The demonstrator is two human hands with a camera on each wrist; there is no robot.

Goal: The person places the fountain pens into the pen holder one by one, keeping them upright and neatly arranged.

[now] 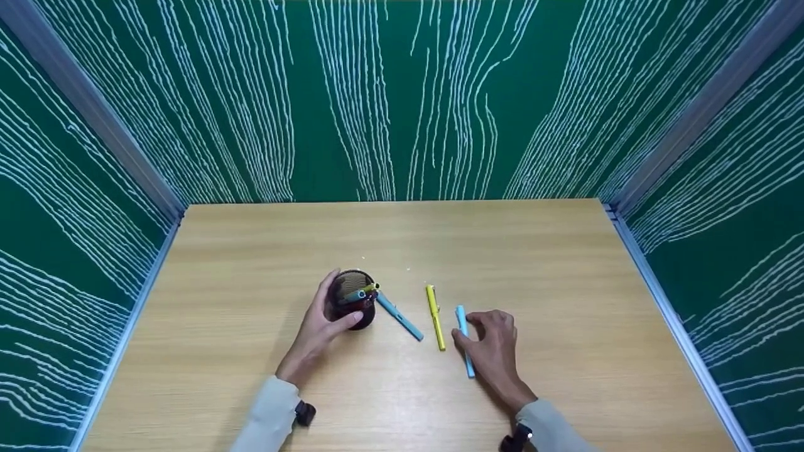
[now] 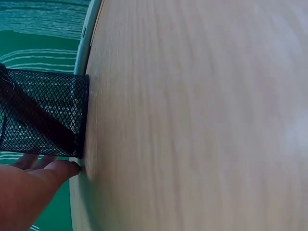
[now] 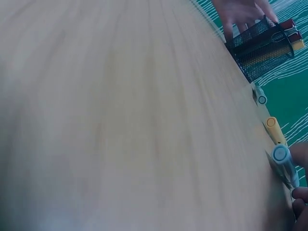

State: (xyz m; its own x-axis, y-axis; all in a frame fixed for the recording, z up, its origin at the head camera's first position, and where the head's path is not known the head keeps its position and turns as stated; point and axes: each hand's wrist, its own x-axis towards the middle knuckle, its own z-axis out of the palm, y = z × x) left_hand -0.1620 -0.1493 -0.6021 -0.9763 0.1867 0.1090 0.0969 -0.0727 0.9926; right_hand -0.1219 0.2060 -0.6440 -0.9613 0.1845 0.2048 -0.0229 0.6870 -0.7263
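Observation:
My left hand point(image 1: 320, 323) grips a black mesh pen cup point(image 1: 364, 320), its thumb across the front side. In the left wrist view the fingers lie against the lower part of the cup point(image 2: 62, 96). Several pens stand in it, with teal, yellow and dark red ends showing. My right hand point(image 1: 496, 345) pinches a light blue pen point(image 1: 470, 364) between thumb and index finger; the pen lies along the tabletop. Left of it lies a yellow pen point(image 1: 435, 317). A teal pen point(image 1: 402, 319) lies slanted, its far end close beside the cup.
The wooden table point(image 1: 251, 251) is bordered by metal frame rails point(image 1: 684, 326) and green walls point(image 1: 402, 113) with wavy white lines. Tiny white specks lie on the tabletop behind the pens.

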